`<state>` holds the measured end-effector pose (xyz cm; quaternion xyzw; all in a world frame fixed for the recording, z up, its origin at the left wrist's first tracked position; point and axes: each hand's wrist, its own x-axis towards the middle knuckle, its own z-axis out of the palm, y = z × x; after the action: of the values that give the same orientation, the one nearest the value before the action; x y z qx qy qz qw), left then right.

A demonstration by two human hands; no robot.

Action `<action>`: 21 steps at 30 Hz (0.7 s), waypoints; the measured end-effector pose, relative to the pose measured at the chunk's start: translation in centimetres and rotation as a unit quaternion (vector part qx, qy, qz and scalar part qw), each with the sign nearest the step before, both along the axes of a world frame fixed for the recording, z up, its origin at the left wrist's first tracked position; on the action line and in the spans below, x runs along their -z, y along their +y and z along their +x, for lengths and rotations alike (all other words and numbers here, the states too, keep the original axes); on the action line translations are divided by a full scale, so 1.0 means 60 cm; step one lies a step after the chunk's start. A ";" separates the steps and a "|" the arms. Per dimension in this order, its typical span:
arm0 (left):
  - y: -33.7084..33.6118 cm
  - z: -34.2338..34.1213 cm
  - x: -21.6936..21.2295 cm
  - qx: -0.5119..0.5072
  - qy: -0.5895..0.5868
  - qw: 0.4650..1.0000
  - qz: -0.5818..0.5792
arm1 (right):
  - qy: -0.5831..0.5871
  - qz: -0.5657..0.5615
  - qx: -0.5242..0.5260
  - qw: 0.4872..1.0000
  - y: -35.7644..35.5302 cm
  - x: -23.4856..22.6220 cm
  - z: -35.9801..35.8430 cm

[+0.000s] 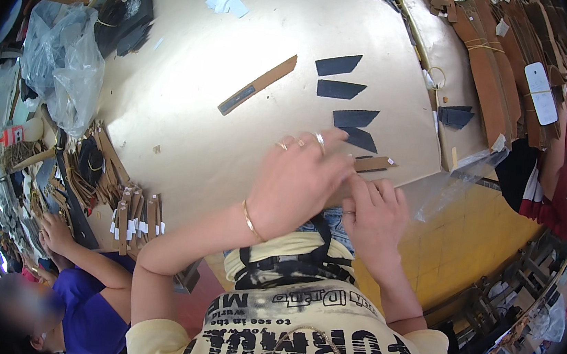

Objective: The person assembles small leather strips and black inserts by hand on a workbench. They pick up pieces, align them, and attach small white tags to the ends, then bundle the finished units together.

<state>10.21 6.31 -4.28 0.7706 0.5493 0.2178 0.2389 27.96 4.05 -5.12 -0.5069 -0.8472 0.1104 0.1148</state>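
Close to the table's near edge, my left hand (301, 175) bends over a short brown strip (376, 164) with a small white tag at its end. The fingers are closed on the strip's left part, which they mostly hide. My right hand (376, 218) meets them from the right, fingers curled and pinching the strip's near edge. Just beyond the fingertips lies a dark slanted piece (360, 139), nearly touching another dark piece (355, 118). Two more dark pieces, a middle one (341, 90) and a farther one (338, 64), lie apart. A longer brown strip (258, 84) with a dark patch lies left of them.
Bundled brown strips (486, 60) are stacked at the far right, beside small dark pieces (456, 116). Clear plastic bags (60, 64) and tagged brown strips (131, 213) crowd the left side. A co-worker in a purple shirt (96, 316) sits at the lower left.
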 end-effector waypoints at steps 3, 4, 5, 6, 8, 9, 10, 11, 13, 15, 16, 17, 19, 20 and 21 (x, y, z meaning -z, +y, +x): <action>-0.027 -0.003 0.025 0.082 0.115 0.987 0.077 | -0.001 -0.021 -0.008 1.000 0.003 -0.003 0.005; -0.032 -0.004 0.037 0.093 0.145 0.980 0.095 | 0.007 -0.035 -0.007 0.999 0.007 -0.004 0.010; -0.039 -0.007 0.045 0.100 0.189 0.972 0.102 | 0.016 -0.048 -0.009 0.999 0.014 -0.006 0.016; -0.044 -0.006 0.051 0.108 0.199 0.964 0.142 | 0.041 -0.018 0.008 0.999 0.021 -0.006 0.022; -0.060 0.006 0.054 0.109 0.271 0.938 0.186 | 0.108 0.033 0.024 0.993 0.037 -0.002 0.030; -0.058 0.015 0.057 0.106 0.218 0.957 0.161 | 0.099 0.019 0.068 0.993 0.040 0.000 0.031; -0.054 0.024 0.059 0.114 0.184 0.968 0.125 | 0.084 -0.001 0.105 0.991 0.041 0.003 0.032; -0.048 0.029 0.062 0.100 0.143 0.977 0.123 | 0.111 -0.019 0.126 0.986 0.042 0.008 0.032; -0.035 0.036 0.070 0.060 0.126 0.984 0.114 | 0.145 -0.049 0.151 0.977 0.039 0.017 0.032; -0.028 0.039 0.077 -0.006 0.116 0.988 0.106 | 0.174 -0.072 0.161 0.969 0.030 0.022 0.034; -0.028 0.038 0.079 -0.035 0.090 0.990 0.099 | 0.186 -0.087 0.166 0.964 0.025 0.022 0.037; -0.029 0.035 0.080 -0.052 0.068 0.993 0.085 | 0.200 -0.099 0.182 0.958 0.021 0.021 0.039; -0.037 0.025 0.075 -0.102 -0.040 0.987 0.115 | 0.202 -0.083 0.107 0.970 0.014 0.013 0.040; -0.040 0.020 0.069 -0.102 -0.085 0.987 0.092 | 0.208 -0.074 0.079 0.972 0.012 0.008 0.037; -0.045 0.010 0.064 -0.085 -0.097 0.989 0.071 | 0.223 -0.071 0.048 0.971 0.011 0.003 0.032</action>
<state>10.79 3.61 -8.11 0.7116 0.5699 0.3495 0.2161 29.88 4.69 -5.30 -0.5165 -0.7649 0.2745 0.2699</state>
